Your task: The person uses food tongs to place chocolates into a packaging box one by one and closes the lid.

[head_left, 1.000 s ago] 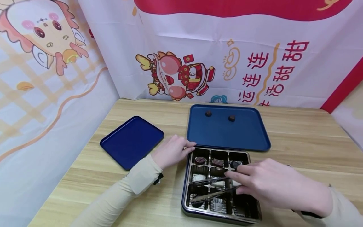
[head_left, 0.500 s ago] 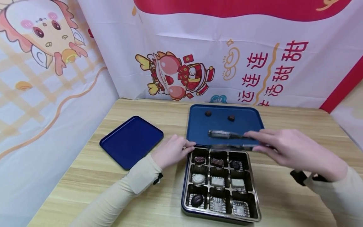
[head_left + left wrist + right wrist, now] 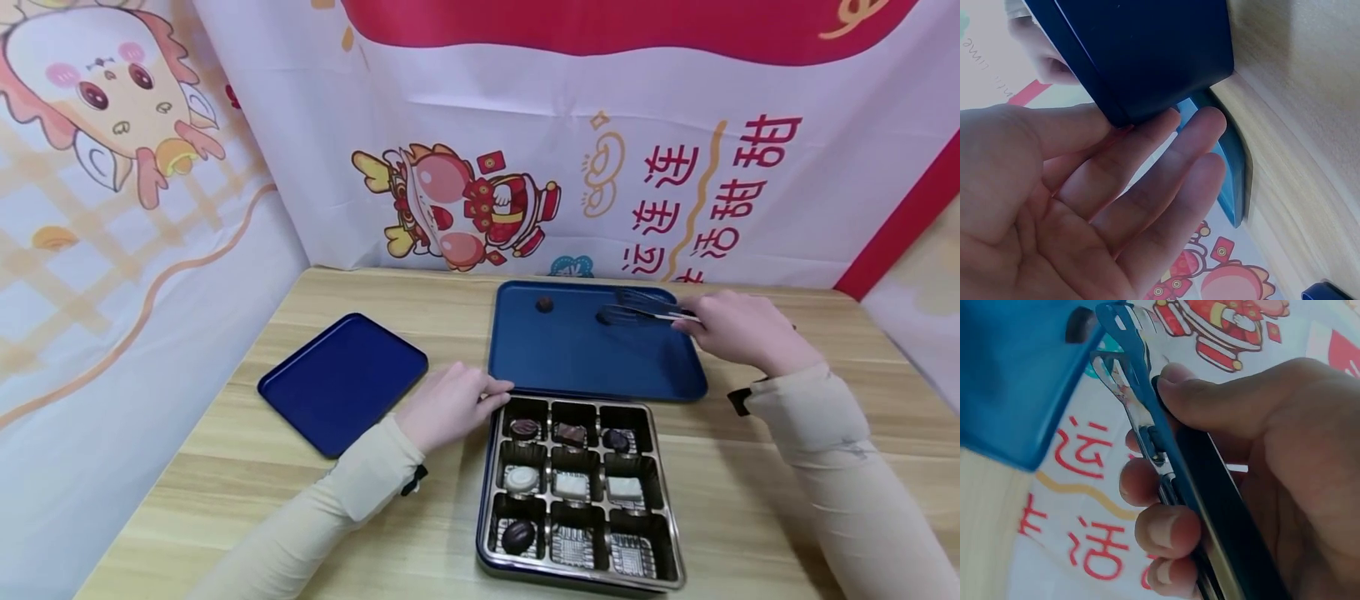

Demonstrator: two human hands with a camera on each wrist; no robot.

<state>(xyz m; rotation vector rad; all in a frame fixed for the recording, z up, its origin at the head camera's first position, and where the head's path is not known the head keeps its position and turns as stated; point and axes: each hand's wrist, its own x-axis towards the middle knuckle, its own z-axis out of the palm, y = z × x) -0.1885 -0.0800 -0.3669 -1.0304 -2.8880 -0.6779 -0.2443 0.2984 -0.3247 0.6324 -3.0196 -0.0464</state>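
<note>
My right hand grips metal tongs over the right part of the large blue tray. The tongs' slotted ends overlap a dark chocolate in the head view. Another dark chocolate lies on the tray's left side. My left hand pinches the far left corner of a dark blue chocolate box between thumb and index finger; its other fingers extend loosely in the left wrist view. The box's compartments hold dark, brown and white chocolates; its front middle and front right compartments show only patterned bottoms.
A smaller dark blue tray lies on the wooden table, left of my left hand. The large tray sits right behind the box. A printed cloth hangs along the table's far edge and left side.
My right hand has moved with the tongs from above the box, away from me and over the large tray, the tongs' ends reaching the right chocolate. My left hand stays at the box's corner.
</note>
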